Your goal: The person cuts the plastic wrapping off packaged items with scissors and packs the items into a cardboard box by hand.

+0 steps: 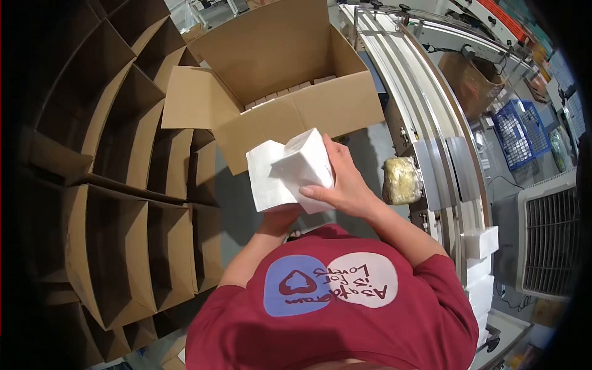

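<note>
The L white box (264,185) and the R white box (319,161) are held up in the air in front of the person's chest, approx. mid-view. They stand side by side, tilted, & the R one partly covers the L one. The R hand (345,182) is clamped on the R white box: the thumb lies flat across the near face, pointing left, & the other fingers go up along the right side. The R wrist is almost straight, w/ the forearm coming in diagonally from the lower right. The L hand (282,217) is below the boxes, the forearm rising from lower left; its fingers are hidden, so I cannot tell how they are closed.

Just beyond the boxes is an open carton (302,114), flaps spread, w/ small boxes (290,90) in rows inside. On the left side, brown cardboard compartments (129,240) stand in rows. On the right side there is a conveyor (425,92), w/ a yellowish wrapped bundle (402,180) at its near edge, & more white boxes (481,243) lower down.
</note>
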Action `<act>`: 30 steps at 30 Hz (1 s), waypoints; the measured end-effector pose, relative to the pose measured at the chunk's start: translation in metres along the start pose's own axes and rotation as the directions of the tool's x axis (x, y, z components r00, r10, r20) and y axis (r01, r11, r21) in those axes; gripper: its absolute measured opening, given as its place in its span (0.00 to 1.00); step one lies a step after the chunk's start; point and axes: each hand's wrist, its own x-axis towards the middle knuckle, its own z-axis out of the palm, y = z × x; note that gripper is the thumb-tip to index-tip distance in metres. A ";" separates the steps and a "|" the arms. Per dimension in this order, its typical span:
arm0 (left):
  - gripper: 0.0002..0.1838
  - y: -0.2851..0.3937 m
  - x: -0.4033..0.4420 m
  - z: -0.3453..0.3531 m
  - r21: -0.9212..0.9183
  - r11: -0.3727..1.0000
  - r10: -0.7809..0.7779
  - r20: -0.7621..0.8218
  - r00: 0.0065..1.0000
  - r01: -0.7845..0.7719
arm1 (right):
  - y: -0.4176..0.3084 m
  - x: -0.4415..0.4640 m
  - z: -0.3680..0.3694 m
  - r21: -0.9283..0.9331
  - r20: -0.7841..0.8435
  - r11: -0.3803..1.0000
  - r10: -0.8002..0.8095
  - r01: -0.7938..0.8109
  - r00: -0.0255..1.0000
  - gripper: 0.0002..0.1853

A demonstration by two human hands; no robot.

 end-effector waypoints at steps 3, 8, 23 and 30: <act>0.32 0.008 0.024 -0.018 -0.008 1.000 0.006 0.027 1.000 -0.006 | -0.005 0.021 0.000 -0.009 0.003 0.998 -0.061 0.061 0.998 0.55; 0.31 0.034 0.065 -0.023 -0.051 0.996 -0.073 0.053 0.996 0.076 | 0.024 0.064 0.006 0.030 -0.030 1.000 -0.004 0.005 1.000 0.51; 0.37 0.194 0.177 -0.096 0.144 0.819 -0.526 -0.197 0.827 0.556 | 0.104 0.182 0.062 0.319 -0.132 0.850 0.477 -0.419 0.869 0.54; 0.34 0.192 0.210 -0.130 0.162 0.812 -0.530 -0.201 0.824 0.561 | 0.134 0.213 0.042 0.054 -0.085 0.896 0.444 -0.441 0.892 0.54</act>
